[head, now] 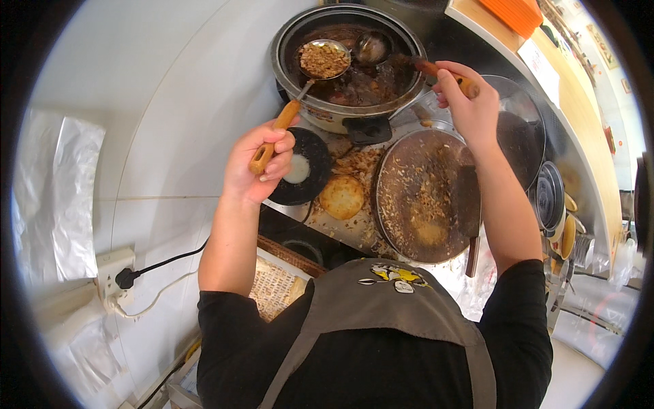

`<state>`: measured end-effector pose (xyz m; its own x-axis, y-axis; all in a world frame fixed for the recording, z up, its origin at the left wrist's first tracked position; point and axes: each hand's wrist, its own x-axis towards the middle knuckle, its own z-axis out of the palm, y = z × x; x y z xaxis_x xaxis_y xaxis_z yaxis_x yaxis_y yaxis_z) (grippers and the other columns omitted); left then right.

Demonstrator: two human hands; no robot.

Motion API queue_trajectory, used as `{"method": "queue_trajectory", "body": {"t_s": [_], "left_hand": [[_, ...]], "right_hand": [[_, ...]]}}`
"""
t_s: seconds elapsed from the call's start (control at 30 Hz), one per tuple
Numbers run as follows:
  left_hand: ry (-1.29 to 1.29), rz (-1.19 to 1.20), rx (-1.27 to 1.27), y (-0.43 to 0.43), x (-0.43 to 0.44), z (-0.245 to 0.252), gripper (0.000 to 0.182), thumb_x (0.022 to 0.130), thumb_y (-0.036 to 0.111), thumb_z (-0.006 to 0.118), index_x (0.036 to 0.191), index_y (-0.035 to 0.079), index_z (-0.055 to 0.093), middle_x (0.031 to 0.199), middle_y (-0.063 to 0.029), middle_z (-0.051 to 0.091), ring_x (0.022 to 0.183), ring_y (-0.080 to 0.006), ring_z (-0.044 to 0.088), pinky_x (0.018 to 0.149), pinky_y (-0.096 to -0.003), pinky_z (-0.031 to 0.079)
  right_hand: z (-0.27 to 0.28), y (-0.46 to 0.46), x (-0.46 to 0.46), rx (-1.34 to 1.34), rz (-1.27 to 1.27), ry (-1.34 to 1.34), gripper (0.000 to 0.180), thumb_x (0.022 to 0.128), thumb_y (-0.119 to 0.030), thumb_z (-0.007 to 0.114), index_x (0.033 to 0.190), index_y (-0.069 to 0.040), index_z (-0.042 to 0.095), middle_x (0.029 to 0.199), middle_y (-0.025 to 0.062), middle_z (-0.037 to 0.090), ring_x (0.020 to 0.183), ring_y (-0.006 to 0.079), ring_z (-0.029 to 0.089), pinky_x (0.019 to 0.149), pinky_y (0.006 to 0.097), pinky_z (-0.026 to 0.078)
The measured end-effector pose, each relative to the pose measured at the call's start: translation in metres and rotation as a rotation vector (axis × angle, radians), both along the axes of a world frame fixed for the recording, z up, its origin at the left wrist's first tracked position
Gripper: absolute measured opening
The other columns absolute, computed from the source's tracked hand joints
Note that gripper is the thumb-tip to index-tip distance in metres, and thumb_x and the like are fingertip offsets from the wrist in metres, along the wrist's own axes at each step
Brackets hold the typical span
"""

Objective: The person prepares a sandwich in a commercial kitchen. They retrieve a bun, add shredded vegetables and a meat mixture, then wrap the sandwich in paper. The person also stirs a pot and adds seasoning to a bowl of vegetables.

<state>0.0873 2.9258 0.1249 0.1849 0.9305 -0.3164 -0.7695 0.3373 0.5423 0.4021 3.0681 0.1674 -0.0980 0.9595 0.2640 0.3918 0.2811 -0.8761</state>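
My left hand grips the wooden handle of a metal ladle, whose bowl holds chopped food over a large round pot of dark broth. With my right hand I hold another wooden-handled utensil; its far end reaches into the pot, and its shape there is unclear. A second round metal bowl or ladle sits in the broth. Below the pot, a golden flatbread lies among crumbs on the metal counter. Beside it is a round chopping board strewn with scraps.
A cleaver rests at the board's right side, its handle past the rim. A black round pan or plate with a white centre sits near the wall. Right of the board are a round lid and bowls. A socket holds plugged cords.
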Motion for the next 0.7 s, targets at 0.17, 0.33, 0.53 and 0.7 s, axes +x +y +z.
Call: {"method": "queue_trajectory", "body": {"t_s": [0.17, 0.33, 0.53, 0.7], "left_hand": [[-0.007, -0.001, 0.043, 0.002, -0.005, 0.004, 0.04, 0.093, 0.009, 0.05, 0.129, -0.008, 0.048, 0.075, -0.0039, 0.05, 0.045, -0.0093, 0.042, 0.037, -0.0211, 0.034], [0.02, 0.025, 0.054, 0.0, -0.008, 0.007, 0.038, 0.093, 0.009, 0.051, 0.127, -0.007, 0.049, 0.075, -0.0047, 0.049, 0.045, -0.0096, 0.042, 0.037, -0.021, 0.034], [0.019, 0.002, 0.07, 0.002, -0.011, 0.007, 0.048, 0.094, 0.009, 0.046, 0.137, -0.011, 0.042, 0.076, -0.0046, 0.049, 0.045, -0.0103, 0.042, 0.037, -0.0226, 0.037], [0.021, 0.018, 0.077, 0.001, -0.01, 0.008, 0.037, 0.093, 0.008, 0.05, 0.127, -0.008, 0.049, 0.075, -0.0058, 0.05, 0.045, -0.0099, 0.042, 0.037, -0.0211, 0.034]], "right_hand": [[-0.003, -0.003, -0.001, -0.134, 0.136, 0.02, 0.024, 0.094, -0.019, 0.067, 0.109, -0.002, 0.073, 0.078, 0.0047, 0.069, 0.063, 0.0081, 0.062, 0.059, 0.0232, 0.052], [0.006, 0.006, 0.016, 0.109, 0.272, -0.266, 0.024, 0.091, -0.015, 0.068, 0.111, -0.004, 0.073, 0.08, 0.0065, 0.071, 0.065, 0.0089, 0.063, 0.06, 0.0244, 0.053], [-0.027, 0.009, 0.0, 0.603, 0.5, -0.486, 0.023, 0.088, -0.018, 0.07, 0.108, -0.007, 0.074, 0.081, 0.0114, 0.071, 0.065, 0.0142, 0.065, 0.062, 0.0312, 0.055], [-0.043, 0.01, -0.007, -0.155, 0.114, 0.011, 0.026, 0.092, -0.023, 0.067, 0.104, 0.0, 0.071, 0.074, 0.0082, 0.069, 0.058, 0.0133, 0.062, 0.055, 0.031, 0.054]]}}
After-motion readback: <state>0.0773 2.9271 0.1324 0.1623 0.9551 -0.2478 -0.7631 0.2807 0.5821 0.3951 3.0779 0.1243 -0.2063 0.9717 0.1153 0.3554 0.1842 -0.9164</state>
